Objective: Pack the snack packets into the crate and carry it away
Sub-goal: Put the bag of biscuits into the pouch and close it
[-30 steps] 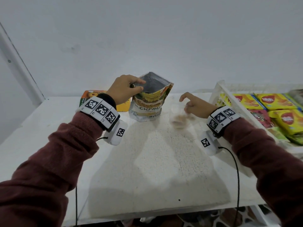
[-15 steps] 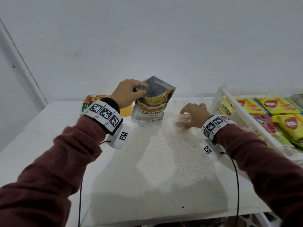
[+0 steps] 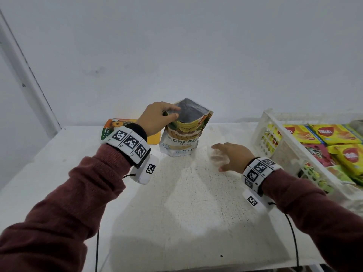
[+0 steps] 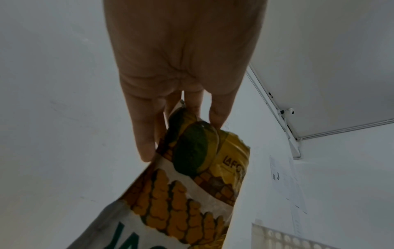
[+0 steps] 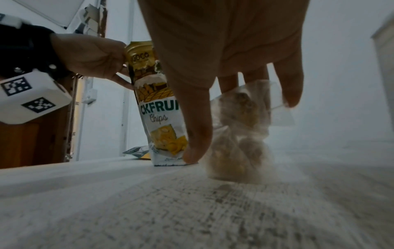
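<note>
Glossy printed foil made up the jackfruit chips pouch [image 3: 183, 132], a stand-up bag that stood upright near the far edge of the bench [image 3: 186, 213], its dull grey lining showing at the open mouth. The left hand [image 3: 157, 118] pinched the pouch's top left corner between thumb and curled fingers; from the left wrist view the fingertips [image 4: 147, 148] lay against the crinkled film just above a printed green-and-yellow fruit. The bench top was white, with a rough, cracked, grainy painted surface.

To the right of the pouch, the right hand [image 3: 229, 157] hovered low over the bench with its fingers spread wide and pointing down. Under it sat a small clear plastic packet [image 5: 241, 134], soft and crumpled, holding pale beige lumps; it was blurred in both views. The thumb tip [image 5: 192, 155] reached down beside the packet, near the bench, while the other fingers hung over its top. Whether any finger actually touched the packet could not be told.

Behind the left wrist, a flat orange and green packet [image 3: 112, 128] lay at the far edge of the bench, partly hidden by the wrist.

At the right edge stood a white plastic crate [image 3: 275, 146] with perforated lattice walls. Inside it lay flat, shiny snack packets [image 3: 334, 134], mostly yellow with red round logos, plus one pink and some green ones.
</note>
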Available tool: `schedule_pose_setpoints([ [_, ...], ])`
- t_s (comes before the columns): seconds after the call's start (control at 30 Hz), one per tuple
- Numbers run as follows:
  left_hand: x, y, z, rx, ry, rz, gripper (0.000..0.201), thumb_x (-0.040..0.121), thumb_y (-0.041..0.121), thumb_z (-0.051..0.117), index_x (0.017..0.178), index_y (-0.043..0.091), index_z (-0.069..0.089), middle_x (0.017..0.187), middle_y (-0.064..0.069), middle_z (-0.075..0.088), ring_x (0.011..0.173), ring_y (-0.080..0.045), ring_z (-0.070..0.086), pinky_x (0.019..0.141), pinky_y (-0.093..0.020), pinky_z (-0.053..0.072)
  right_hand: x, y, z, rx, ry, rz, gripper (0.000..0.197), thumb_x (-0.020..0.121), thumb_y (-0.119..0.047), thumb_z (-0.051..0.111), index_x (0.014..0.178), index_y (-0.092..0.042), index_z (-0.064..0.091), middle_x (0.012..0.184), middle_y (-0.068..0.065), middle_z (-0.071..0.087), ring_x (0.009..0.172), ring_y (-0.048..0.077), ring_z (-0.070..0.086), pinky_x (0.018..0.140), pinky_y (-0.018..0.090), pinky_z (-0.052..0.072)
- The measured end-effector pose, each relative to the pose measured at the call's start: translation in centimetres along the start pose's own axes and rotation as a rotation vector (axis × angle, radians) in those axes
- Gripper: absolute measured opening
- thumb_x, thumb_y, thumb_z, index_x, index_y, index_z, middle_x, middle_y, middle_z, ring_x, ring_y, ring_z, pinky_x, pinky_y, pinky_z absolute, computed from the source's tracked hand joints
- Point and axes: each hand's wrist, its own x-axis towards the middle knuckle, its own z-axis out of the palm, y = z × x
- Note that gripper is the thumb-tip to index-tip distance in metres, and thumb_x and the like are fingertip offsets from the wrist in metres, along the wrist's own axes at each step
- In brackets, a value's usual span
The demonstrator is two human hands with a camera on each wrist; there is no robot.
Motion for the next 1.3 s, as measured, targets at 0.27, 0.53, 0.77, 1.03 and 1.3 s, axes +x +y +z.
schedule_pose_setpoints([
  [0.27, -0.8, 1.0, 0.1, -0.069, -0.003, -0.063, 0.048, 0.086, 0.021, 0.062, 0.132, 0.016, 0.05, 0.122, -0.019, 0.059, 0.094, -0.029, 0.059, 0.085, -0.03, 0.043, 1.4, 0.2, 0.3, -0.025, 0.022, 0.032, 0.047, 0.084, -0.015, 0.059, 0.128, -0.027, 0.048, 0.117, 0.003, 0.062, 0.106, 0.023, 0.058, 0.086, 0.028, 0.043],
  [0.53, -1.5, 1.7, -0.6, -0.089, -0.009, -0.051, 0.046, 0.085, 0.014, 0.062, 0.13, 0.013, 0.053, 0.121, -0.024, 0.06, 0.111, -0.038, 0.055, 0.083, -0.03, 0.045, 0.4, 1.2, -7.5, 0.651, 0.666, -0.037, 0.039, 0.071, 0.001, 0.07, 0.106, -0.015, 0.068, 0.104, 0.005, 0.069, 0.094, 0.008, 0.061, 0.088, 0.028, 0.049],
  [0.77, -1.4, 1.1, -1.5, -0.08, -0.075, -0.042, 0.048, 0.081, 0.02, 0.069, 0.127, 0.013, 0.055, 0.12, -0.013, 0.062, 0.101, -0.024, 0.063, 0.078, -0.023, 0.044, -1.5, -6.3, -12.5, 0.756, 0.74, -0.491, 0.053, 0.074, 0.002, 0.07, 0.115, -0.022, 0.049, 0.084, -0.014, 0.06, 0.068, -0.003, 0.061, 0.062, 0.014, 0.051],
  [1.03, -0.8, 0.3, -2.0, -0.2, -0.122, 0.012, 0.04, 0.078, 0.016, 0.072, 0.117, 0.017, 0.061, 0.09, 0.005, 0.062, 0.056, 0.004, 0.054, 0.055, -0.014, 0.043, 1.3, -6.9, -10.3, 0.213, 0.404, -0.397, 0.041, 0.085, -0.007, 0.058, 0.125, -0.015, 0.052, 0.083, 0.006, 0.065, 0.064, 0.021, 0.055, 0.061, 0.027, 0.044],
  [1.3, -1.3, -1.1, -0.6, 0.051, 0.157, 0.2, 0.067, 0.072, 0.057, 0.06, 0.125, 0.017, 0.045, 0.13, 0.001, 0.041, 0.115, -0.013, 0.046, 0.091, -0.025, 0.039, 1.3, -7.6, -10.1, -0.046, 0.268, -0.35, 0.064, 0.076, -0.048, 0.066, 0.131, -0.028, 0.041, 0.101, -0.008, 0.049, 0.109, 0.009, 0.041, 0.092, 0.028, 0.013],
])
